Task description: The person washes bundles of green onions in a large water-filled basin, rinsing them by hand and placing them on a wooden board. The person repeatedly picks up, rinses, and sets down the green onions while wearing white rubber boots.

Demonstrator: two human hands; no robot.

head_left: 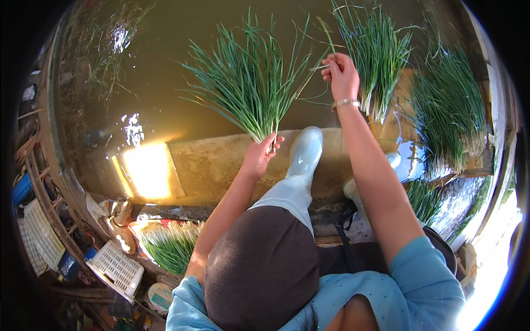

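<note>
My left hand grips a loose bunch of scallions or similar green stalks by their pale root ends. The long green leaves fan out away from me over murky water. My right hand, with a bracelet at the wrist, is raised to the right of the bunch. Between its fingertips it pinches a thin yellowish-green leaf. Another bunch of stalks lies just beyond that hand, its white ends towards me. A darker, larger heap of stalks rests further right, with stringy roots showing.
Murky water fills the basin ahead, edged by a submerged ledge. My pale rubber boot stands on it. Low left is a container of bundled stalks, white ends up. Beyond it lie a white slotted plastic crate and a round tub.
</note>
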